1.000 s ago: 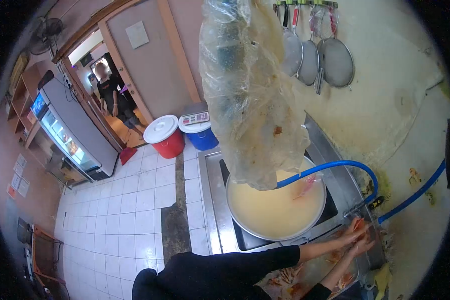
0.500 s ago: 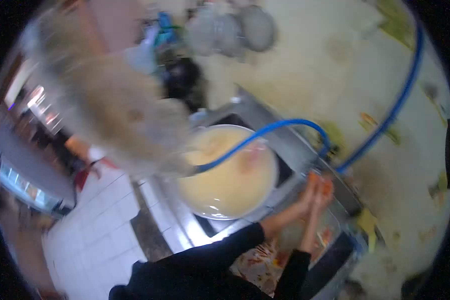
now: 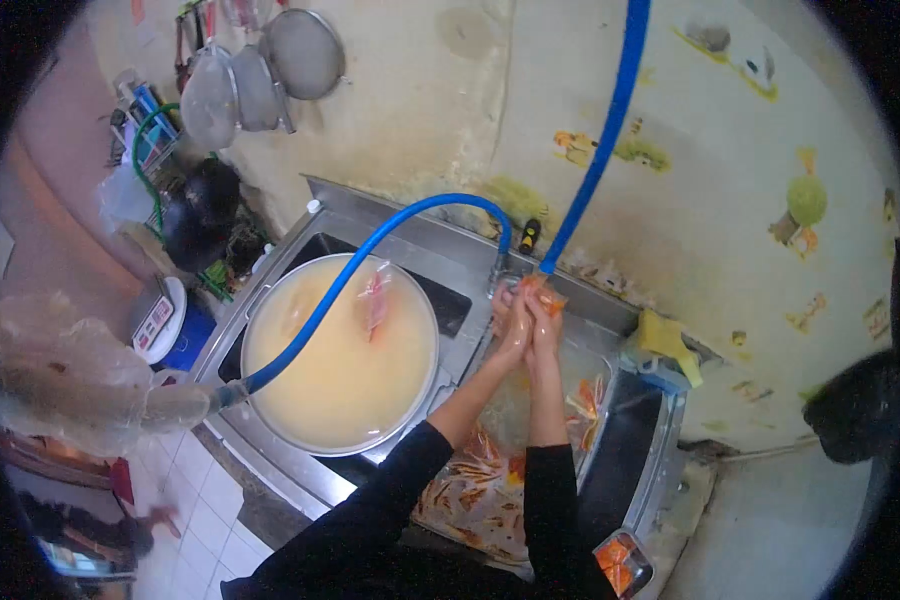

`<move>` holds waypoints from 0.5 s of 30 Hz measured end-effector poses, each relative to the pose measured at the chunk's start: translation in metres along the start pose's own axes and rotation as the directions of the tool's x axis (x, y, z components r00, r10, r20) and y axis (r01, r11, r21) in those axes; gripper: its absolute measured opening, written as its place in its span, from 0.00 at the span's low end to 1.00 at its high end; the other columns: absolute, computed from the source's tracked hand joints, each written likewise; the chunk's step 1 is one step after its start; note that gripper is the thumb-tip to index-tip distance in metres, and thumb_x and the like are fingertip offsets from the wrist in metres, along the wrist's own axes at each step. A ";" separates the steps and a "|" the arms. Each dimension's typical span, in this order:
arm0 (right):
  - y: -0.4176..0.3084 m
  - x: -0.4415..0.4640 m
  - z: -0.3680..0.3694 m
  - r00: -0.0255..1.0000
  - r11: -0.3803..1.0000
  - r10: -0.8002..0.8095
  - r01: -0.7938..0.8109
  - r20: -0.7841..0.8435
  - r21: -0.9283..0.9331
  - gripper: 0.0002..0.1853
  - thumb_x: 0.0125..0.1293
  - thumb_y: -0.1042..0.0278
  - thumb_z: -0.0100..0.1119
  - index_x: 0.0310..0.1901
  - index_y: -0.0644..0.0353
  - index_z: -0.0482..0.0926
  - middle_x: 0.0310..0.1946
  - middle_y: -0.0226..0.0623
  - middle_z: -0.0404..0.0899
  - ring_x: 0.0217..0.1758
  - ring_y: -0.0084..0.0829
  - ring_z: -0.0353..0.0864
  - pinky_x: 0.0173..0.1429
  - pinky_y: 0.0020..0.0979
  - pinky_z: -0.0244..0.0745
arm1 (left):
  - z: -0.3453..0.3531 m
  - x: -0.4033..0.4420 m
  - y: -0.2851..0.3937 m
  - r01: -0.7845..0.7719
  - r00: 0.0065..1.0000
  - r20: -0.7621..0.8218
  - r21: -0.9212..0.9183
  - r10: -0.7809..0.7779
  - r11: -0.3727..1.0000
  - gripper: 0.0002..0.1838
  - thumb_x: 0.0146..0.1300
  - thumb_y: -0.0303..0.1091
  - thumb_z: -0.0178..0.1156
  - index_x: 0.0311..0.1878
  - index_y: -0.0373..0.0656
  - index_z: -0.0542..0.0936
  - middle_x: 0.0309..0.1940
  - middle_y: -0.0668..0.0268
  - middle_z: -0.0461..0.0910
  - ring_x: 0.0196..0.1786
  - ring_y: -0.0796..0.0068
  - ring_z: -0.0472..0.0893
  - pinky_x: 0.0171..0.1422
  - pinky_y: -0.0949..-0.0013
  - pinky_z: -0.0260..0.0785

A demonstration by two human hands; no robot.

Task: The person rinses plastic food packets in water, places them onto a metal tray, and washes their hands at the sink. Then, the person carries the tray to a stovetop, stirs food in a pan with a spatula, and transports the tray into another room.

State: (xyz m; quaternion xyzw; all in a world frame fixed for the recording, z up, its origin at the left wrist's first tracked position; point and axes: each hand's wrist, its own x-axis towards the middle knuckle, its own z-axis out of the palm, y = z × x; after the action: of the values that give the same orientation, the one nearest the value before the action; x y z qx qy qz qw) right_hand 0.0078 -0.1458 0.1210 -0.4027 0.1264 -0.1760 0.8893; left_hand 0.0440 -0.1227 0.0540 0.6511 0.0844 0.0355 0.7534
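Beside one tap (image 3: 499,276), two hands (image 3: 543,330) clasp orange food (image 3: 550,299), pieces uncountable, near one pot (image 3: 342,452).

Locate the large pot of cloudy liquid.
The large pot is left of centre in the head view, beneath the blue hose and left of the left hand.

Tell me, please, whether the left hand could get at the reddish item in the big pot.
Probably, once free: the left hand is busy beside the right hand at some orange pieces, but the pot is uncovered, and the blue hose seems to leave the reddish item approachable.
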 end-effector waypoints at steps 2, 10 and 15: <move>0.013 0.023 -0.013 0.992 0.996 -0.084 0.079 -0.096 -0.050 0.14 0.54 0.69 0.63 0.42 0.63 0.74 0.37 0.35 0.78 0.36 0.25 0.77 0.39 0.24 0.72 | -0.018 -0.017 0.017 -0.217 0.975 0.103 0.298 0.195 0.930 0.26 0.65 0.50 0.42 0.57 0.39 0.64 0.63 0.50 0.48 0.57 0.61 0.63 0.62 0.62 0.55; -0.011 0.012 0.001 0.972 0.950 0.210 -0.178 0.104 -0.258 0.14 0.51 0.63 0.65 0.37 0.62 0.78 0.27 0.29 0.78 0.27 0.21 0.76 0.33 0.21 0.71 | -0.098 -0.051 0.043 -0.153 0.976 -0.133 0.143 0.172 0.978 0.14 0.65 0.34 0.41 0.47 0.38 0.72 0.51 0.52 0.61 0.45 0.65 0.71 0.49 0.67 0.66; -0.014 0.001 -0.015 0.951 0.940 0.300 -0.281 0.078 -0.193 0.16 0.51 0.63 0.64 0.40 0.62 0.78 0.29 0.31 0.79 0.32 0.22 0.77 0.35 0.21 0.72 | -0.164 -0.043 -0.023 -0.310 0.924 0.320 0.307 0.209 0.900 0.14 0.66 0.36 0.42 0.40 0.38 0.74 0.39 0.61 0.74 0.31 0.77 0.74 0.36 0.75 0.67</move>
State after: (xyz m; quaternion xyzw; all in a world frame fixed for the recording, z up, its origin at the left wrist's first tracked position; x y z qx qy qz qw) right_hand 0.0002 -0.1645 0.1221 -0.4667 0.1525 -0.0090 0.8711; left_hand -0.0281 0.0267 0.0124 0.7789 -0.1059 0.0288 0.6174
